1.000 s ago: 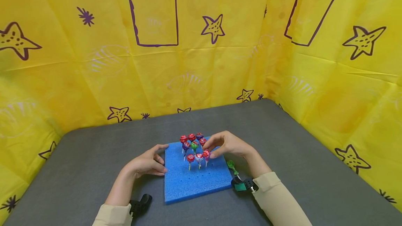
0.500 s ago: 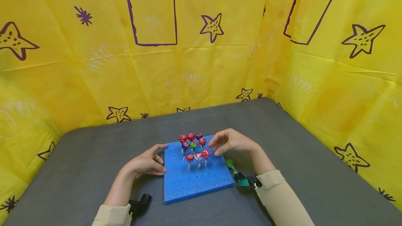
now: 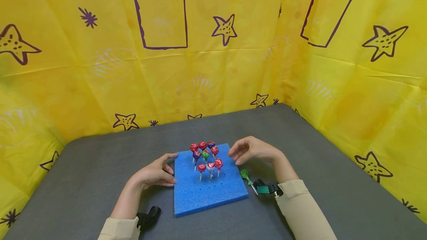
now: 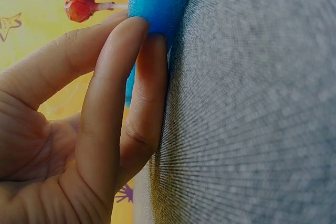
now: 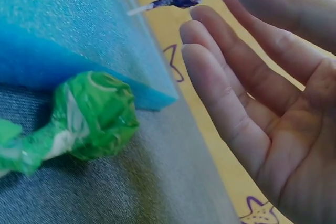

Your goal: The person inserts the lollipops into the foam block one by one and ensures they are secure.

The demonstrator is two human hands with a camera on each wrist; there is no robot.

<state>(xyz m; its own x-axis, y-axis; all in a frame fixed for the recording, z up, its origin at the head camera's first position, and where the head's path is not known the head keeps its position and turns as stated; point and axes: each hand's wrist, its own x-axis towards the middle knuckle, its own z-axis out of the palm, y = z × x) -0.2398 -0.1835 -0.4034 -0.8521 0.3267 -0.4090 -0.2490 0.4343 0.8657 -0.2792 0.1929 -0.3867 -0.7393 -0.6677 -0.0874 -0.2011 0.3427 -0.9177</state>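
Note:
Wrapped lollipops stand upright by their sticks in a blue foam board (image 3: 213,197), several in rows, with a green one (image 3: 205,154) in the middle. At the front right of the group is a pink-red lollipop (image 3: 218,163). My left hand (image 3: 155,171) touches the board's left edge, thumb and fingers spread along it; the left wrist view shows the fingertips (image 4: 137,27) against the foam. My right hand (image 3: 255,150) holds nothing, its fingers loosely bent beside the board's right edge. Near it, a green lollipop (image 5: 94,116) lies on the table against the board.
Small holes (image 3: 209,187) dot the front part of the board. The grey table (image 3: 113,169) reaches back to yellow cloth walls (image 3: 200,66) printed with stars and fish. A black strap with a green patch (image 3: 263,189) is at the right wrist.
My right hand has let go of the pink-red lollipop, which stays standing in the foam, and has moved right, off the board. The left hand keeps its place at the edge.

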